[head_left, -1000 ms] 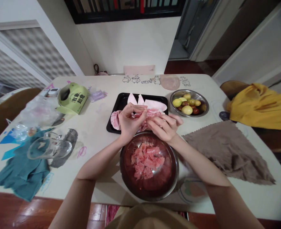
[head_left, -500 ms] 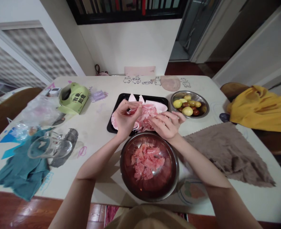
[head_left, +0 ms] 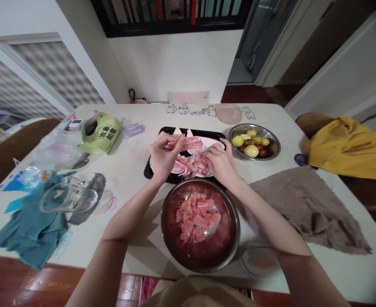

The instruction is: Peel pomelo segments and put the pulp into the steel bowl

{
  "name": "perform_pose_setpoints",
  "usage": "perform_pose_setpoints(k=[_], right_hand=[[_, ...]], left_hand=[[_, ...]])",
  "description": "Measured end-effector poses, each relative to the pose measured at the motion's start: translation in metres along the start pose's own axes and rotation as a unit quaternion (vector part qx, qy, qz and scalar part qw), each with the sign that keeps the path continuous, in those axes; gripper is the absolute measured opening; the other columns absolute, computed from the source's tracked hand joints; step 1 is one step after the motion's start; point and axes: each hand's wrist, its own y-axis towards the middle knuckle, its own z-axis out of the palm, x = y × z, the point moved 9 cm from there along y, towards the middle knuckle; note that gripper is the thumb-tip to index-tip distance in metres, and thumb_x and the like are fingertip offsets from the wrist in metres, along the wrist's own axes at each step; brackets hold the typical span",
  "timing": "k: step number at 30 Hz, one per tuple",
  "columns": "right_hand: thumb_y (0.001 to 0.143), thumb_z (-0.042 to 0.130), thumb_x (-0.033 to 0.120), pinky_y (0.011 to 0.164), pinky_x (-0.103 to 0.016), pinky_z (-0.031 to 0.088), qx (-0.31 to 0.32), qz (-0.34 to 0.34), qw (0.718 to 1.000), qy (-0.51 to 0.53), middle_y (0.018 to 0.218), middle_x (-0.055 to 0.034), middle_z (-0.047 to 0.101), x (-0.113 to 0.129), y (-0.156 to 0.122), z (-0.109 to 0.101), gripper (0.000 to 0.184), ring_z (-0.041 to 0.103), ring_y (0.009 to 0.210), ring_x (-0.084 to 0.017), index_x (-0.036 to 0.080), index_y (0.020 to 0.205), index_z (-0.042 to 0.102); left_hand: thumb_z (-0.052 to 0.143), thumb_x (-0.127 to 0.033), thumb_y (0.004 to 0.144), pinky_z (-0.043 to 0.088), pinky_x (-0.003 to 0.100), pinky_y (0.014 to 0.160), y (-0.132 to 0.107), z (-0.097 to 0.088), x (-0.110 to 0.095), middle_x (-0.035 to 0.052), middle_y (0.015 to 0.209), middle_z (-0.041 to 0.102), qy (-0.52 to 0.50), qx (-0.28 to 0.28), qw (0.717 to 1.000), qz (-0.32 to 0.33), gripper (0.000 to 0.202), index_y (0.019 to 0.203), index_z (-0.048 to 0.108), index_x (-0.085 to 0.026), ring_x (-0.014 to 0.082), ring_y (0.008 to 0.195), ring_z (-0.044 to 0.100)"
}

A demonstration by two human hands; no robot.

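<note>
Left grip [head_left: 164, 155]: thumb and fingers pinch one end of the pink fruit segment [head_left: 192, 143], which you hold over the black tray [head_left: 147, 173]. Expect it light, soft, wet and probably slippery; the flesh likely tears, so hold by the end and press gently. Right grip [head_left: 221, 163]: fingers curled down at the pale pink scraps [head_left: 195, 165] in the tray; cannot tell whether they pinch anything. Your forearms [head_left: 134, 207] angle inward, either side of the steel bowl [head_left: 203, 259] of loose pulp [head_left: 197, 218].
</note>
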Motion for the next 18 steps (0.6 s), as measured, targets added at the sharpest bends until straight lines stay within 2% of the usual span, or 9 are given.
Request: perform_pose_setpoints(k=[4,9,12,15,18], right_hand=[[0.096,0.056,0.021,0.118,-0.054,0.028,-0.011,0.022,1.000,0.010,0.084,-0.0034,0.071,-0.005,0.001,-0.009,0.018,0.060,0.095,-0.025,0.022,0.087,0.072],[0.089,0.057,0.013,0.118,-0.055,0.029,-0.006,0.042,0.998,0.053,0.078,-0.0015,0.071,-0.014,0.001,-0.013,0.018,0.062,0.090,-0.024,0.022,0.085,0.072],[0.088,0.054,0.010,0.118,-0.056,0.029,-0.012,0.040,0.996,0.074,0.087,-0.0023,0.075,-0.018,0.001,-0.018,0.024,0.064,0.094,-0.024,0.023,0.094,0.073],[0.092,0.050,0.010,0.117,-0.054,0.031,-0.064,0.034,0.993,0.096,0.102,-0.0022,0.077,-0.016,0.001,-0.036,0.033,0.065,0.099,-0.023,0.025,0.111,0.072],[0.099,0.052,0.019,0.111,-0.049,0.038,-0.143,0.042,0.982,0.118,0.099,-0.0014,0.077,-0.009,-0.001,-0.058,0.023,0.067,0.097,-0.021,0.026,0.106,0.073]], left_hand=[[0.079,-0.022,0.086,0.057,0.031,0.081,0.000,0.001,0.000,0.0009,0.079,0.076,0.000,0.009,1.000,-0.001,0.018,0.071,0.069,-0.021,0.0158,0.090,0.076],[0.079,-0.023,0.085,0.057,0.030,0.079,0.000,0.004,-0.002,0.0007,0.080,0.074,-0.005,0.021,1.000,-0.004,0.018,0.071,0.068,-0.020,0.0154,0.087,0.076],[0.079,-0.022,0.085,0.058,0.031,0.078,-0.002,0.010,-0.005,0.0012,0.079,0.073,-0.008,0.048,0.999,0.003,0.017,0.072,0.068,-0.020,0.0166,0.087,0.076],[0.079,-0.021,0.085,0.058,0.033,0.079,-0.004,0.019,-0.010,0.0027,0.081,0.073,-0.004,0.084,0.996,0.022,0.014,0.074,0.070,-0.019,0.0176,0.087,0.076],[0.079,-0.021,0.085,0.057,0.034,0.081,-0.008,0.026,-0.013,0.0040,0.085,0.074,0.010,0.118,0.992,0.032,0.011,0.077,0.071,-0.019,0.0176,0.089,0.075]])
